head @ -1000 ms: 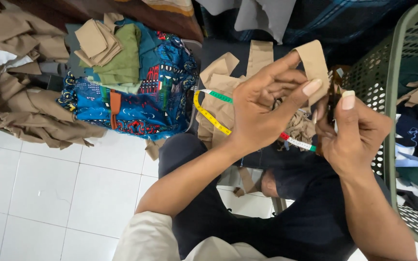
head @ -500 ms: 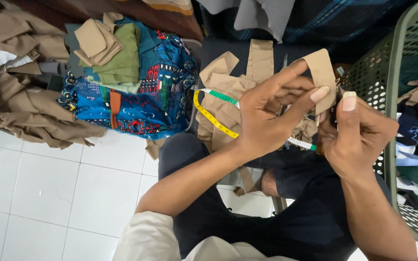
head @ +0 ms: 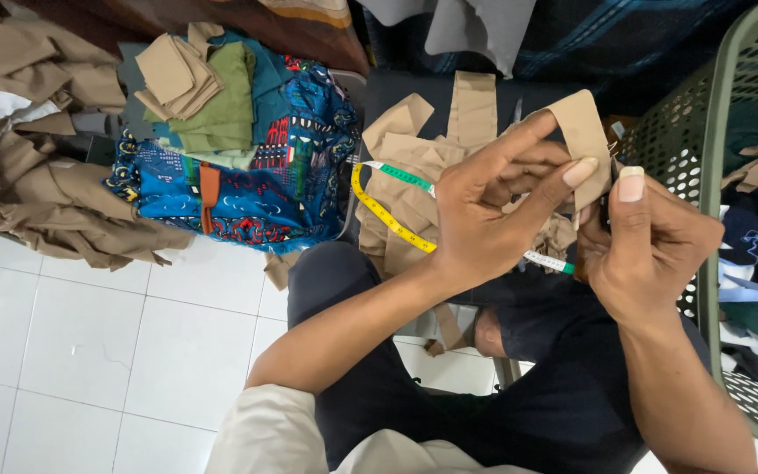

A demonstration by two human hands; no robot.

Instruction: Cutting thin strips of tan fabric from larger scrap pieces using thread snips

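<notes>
In the head view, the left hand (head: 493,219) pinches a narrow tan fabric strip (head: 582,140) between thumb and fingers, its free end standing up above the fingertips. The right hand (head: 651,250) is closed just beside it, thumb raised against the strip's lower edge and curled round something small and dark; what that is I cannot tell. The strip is held over the person's lap, above a loose heap of tan cut fabric pieces (head: 414,167) with a yellow and green measuring tape (head: 388,215) lying across them.

The strip looks light, thin and floppy, likely to bend or slip unless pinched close to the point being worked, so a grip near its end on both flat faces suits it.

To the left, on the white tiled floor (head: 89,351), lie a blue patterned cloth (head: 256,189), folded olive and tan pieces (head: 203,96) and crumpled tan garments (head: 37,193). A green plastic basket (head: 712,140) stands at the right.
</notes>
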